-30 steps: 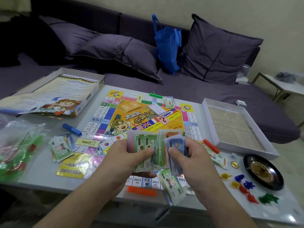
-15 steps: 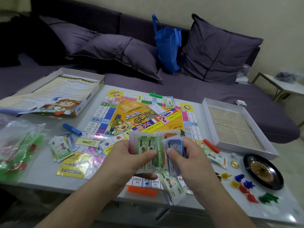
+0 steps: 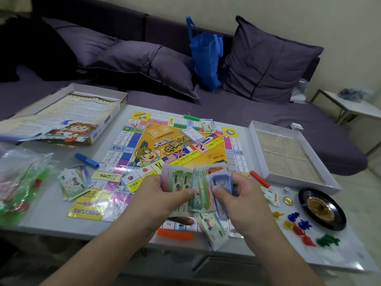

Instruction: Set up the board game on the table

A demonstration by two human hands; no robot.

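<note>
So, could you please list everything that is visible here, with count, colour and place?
game board: one, yellow, table centre
play money: one fan, mixed, in both hands
money stacks: four, green, around the board
card deck: one, white, on board
box lid: one, table left
box tray: one, white, right
roulette wheel: one, black, right
pawns: several, mixed, right front
die: one, white
left hand: holds money
right hand: pinches notes

1 board (image 3: 181,145), 2 hands (image 3: 158,195), 1 die (image 3: 286,189)
</note>
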